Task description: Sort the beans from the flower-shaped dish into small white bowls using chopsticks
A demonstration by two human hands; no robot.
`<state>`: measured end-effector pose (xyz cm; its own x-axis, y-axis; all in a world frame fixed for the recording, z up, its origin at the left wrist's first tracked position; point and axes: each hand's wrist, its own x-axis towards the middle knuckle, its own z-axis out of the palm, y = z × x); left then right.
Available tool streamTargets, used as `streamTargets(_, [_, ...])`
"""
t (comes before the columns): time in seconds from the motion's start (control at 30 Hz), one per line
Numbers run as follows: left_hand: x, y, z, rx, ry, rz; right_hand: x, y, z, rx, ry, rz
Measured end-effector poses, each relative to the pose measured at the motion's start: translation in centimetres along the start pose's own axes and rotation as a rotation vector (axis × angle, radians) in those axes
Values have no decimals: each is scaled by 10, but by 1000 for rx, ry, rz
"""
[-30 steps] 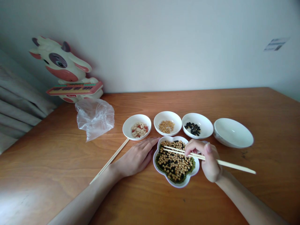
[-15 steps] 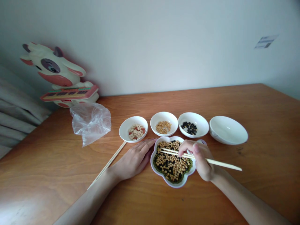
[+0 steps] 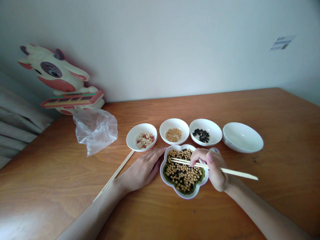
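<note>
A flower-shaped white dish [image 3: 163, 178] with a pale purple rim holds mixed yellow soybeans [image 3: 183, 176], black beans and green beans. Above its right side, my right hand [image 3: 211, 165] is closed around a pair of chopsticks [image 3: 235, 172]; their tips are down at the beans on the dish's left side. Whether a bean is between the tips I cannot tell. My left hand [image 3: 142, 170] lies on the table with fingers stretched out, fingertips against the dish's left rim. Under the left forearm passes another pair of chopsticks [image 3: 115, 175], partly hidden.
Behind the dish stand four white bowls in a row: one with flat pale and reddish seeds [image 3: 145, 140], one with soybeans [image 3: 174, 135], one with black beans [image 3: 201, 135], and an empty bowl [image 3: 242, 136]. A clear plastic bag [image 3: 96, 130] and a cow toy keyboard [image 3: 72, 99] are at left.
The whole view has shifted very slightly. Both hands and the chopsticks keep the same place relative to the dish.
</note>
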<state>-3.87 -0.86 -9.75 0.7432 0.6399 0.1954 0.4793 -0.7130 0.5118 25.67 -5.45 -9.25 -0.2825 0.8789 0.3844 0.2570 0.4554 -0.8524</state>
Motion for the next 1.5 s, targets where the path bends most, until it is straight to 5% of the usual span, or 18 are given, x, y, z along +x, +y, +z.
streamTargets(0.3, [0, 2, -2, -5, 4, -1, 0, 0, -3, -33, -85, -13])
streamTargets(1.13, [1, -1, 2, -41, 20, 4, 2, -3, -5, -23, -29, -33])
streamTargets(1.5, [1, 0, 2, -28, 29, 17, 1, 0, -6, -143, -127, -188])
